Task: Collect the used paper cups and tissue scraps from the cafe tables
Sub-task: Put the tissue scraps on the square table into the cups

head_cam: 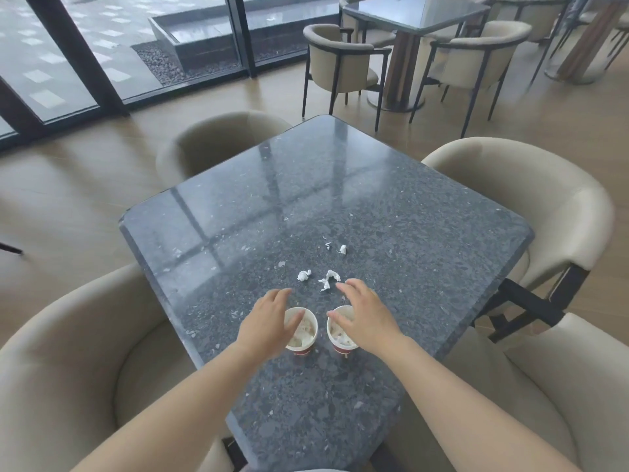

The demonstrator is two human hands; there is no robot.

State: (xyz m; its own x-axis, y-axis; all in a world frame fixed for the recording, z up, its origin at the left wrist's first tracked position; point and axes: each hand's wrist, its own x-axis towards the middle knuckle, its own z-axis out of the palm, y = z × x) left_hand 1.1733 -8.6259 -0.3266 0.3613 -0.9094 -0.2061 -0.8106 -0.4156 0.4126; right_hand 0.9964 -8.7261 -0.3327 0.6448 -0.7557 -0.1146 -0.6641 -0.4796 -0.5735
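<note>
Two paper cups stand side by side on the dark speckled table (425, 233), both with crumpled tissue inside. My left hand (269, 321) hovers over the left cup (304, 335), fingers spread, covering its left rim. My right hand (364, 318) hovers over the right cup (340, 338), fingers spread, holding nothing. Just beyond the fingertips lie white tissue scraps: one (303, 275) on the left, a pair (329, 279) in the middle, and smaller bits (342, 249) farther out.
Beige tub chairs surround the table: left (68, 369), far left (218, 137), right (544, 206) and near right (561, 386). Another table (418, 11) with chairs stands at the back right. Glass doors (102, 46) line the back left.
</note>
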